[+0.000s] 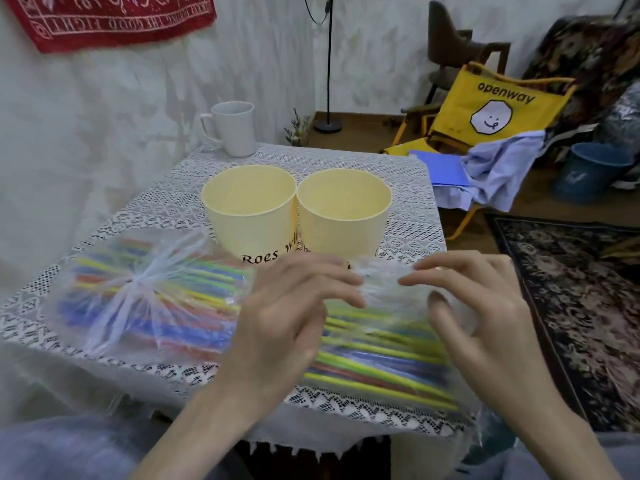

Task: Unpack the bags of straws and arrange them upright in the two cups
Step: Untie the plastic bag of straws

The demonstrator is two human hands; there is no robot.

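Standing at the far left corner of the table is a white mug, well behind everything else. Off to the right on the floor sit a yellow folding chair draped with pale blue cloth, a blue bucket and a dark patterned rug; a black lamp pole rises against the pale wall, where a red banner hangs.

White lace cloth covers the small table. Two pale yellow cups stand upright side by side, rims touching, nothing visible inside either. In front of the left cup lies a tied clear bag of coloured straws, knotted at its middle, flat on the lace. A second bag of straws lies at the near right edge, partly hidden by the hands.

Both hands work at the gathered neck of that second bag: the left hand pinches the plastic with curled fingertips, and the right hand pinches it from the other side, thumb bent in behind the film. Motion blur softens the knot itself.
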